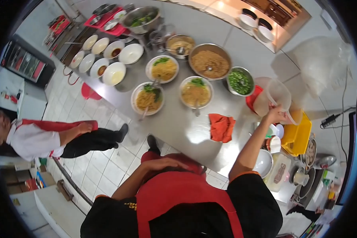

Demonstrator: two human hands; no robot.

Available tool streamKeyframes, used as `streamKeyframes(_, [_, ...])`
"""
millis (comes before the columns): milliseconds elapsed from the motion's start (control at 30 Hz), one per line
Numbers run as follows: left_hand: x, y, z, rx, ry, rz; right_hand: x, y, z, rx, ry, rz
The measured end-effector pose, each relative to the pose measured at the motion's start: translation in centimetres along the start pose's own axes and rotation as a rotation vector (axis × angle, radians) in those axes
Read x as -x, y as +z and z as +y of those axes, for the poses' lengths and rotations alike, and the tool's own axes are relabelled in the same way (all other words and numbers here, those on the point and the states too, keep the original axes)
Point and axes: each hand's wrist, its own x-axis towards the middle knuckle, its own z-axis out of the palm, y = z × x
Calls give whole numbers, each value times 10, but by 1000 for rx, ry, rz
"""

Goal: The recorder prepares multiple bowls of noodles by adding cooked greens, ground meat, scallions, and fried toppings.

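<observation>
My right hand [276, 114] reaches to the back right of the steel table and grips the rim of a translucent plastic container [278, 92]. A red container [252, 99] stands just behind it, and a yellow plastic basket [297, 134] is close by on the right. My left hand [168, 163] lies flat and empty against the front of my red apron [184, 187]. Before me are three bowls of noodles with greens: one at the front left [150, 99], one behind it [163, 70] and one to the right [196, 92]. Utensils rest in or against them.
A folded orange cloth [221, 128] lies on the steel table [178, 128]. Behind stand a steel bowl of brown crumbly food [209, 62] and a bowl of chopped green onions [240, 81]. Several white bowls [114, 73] fill the left end. A person [44, 136] stands left.
</observation>
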Motion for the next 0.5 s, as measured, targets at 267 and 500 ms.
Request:
streamKeyframes(267, [95,-45,-22,53,-73,54,186,4,-25,317,130,-308])
streamKeyframes(500, [196,-84,-46,99,-12,85,431,6,26,531,308,-1010])
